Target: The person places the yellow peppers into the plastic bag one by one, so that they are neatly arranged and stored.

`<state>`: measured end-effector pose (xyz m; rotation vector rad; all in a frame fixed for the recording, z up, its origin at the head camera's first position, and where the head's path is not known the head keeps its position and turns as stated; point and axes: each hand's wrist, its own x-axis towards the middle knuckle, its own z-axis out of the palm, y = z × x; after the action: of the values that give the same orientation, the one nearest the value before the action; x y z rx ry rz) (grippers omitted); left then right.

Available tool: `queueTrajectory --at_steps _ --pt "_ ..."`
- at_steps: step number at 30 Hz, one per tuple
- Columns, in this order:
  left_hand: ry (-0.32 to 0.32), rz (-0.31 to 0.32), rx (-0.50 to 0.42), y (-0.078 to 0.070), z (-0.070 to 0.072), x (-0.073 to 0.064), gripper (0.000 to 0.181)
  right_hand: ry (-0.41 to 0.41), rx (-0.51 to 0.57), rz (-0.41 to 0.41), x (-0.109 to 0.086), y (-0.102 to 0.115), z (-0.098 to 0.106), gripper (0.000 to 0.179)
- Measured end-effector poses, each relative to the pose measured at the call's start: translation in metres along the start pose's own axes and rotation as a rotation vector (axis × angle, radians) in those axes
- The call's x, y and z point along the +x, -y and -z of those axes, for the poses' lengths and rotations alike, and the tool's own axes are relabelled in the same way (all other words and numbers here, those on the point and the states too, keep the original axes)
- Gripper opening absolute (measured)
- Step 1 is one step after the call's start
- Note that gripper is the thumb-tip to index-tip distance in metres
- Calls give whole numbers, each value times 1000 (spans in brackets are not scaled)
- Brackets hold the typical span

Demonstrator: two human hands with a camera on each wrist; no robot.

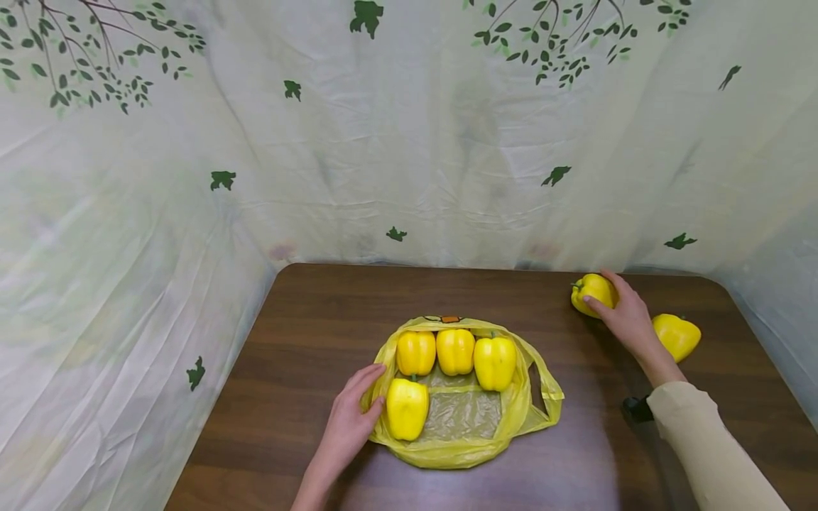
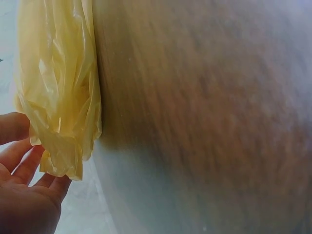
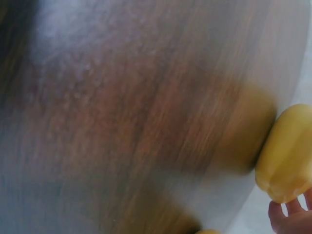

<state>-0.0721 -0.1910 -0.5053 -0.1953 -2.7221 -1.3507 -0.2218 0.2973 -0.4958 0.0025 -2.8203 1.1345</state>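
Note:
A yellow plastic bag lies spread on the table with its mouth turned up. Inside it are several yellow bell peppers, three along the back and a front-left pepper. My left hand pinches the bag's left edge between thumb and fingers; the left wrist view shows the crumpled plastic among the fingers. At the table's back right, my right hand grips another yellow bell pepper from its right side. The right wrist view shows that pepper touching the fingertips.
One more yellow bell pepper lies on the brown wooden table, just right of my right wrist. A dark strap-like object sits by the right sleeve. Leaf-printed cloth hangs behind the table and at its sides.

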Motion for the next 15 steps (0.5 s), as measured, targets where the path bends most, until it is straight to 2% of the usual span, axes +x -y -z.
queueTrajectory --at_steps 15 --pt "-7 7 -13 0 -1 0 50 69 -12 -69 1 -1 2 89"
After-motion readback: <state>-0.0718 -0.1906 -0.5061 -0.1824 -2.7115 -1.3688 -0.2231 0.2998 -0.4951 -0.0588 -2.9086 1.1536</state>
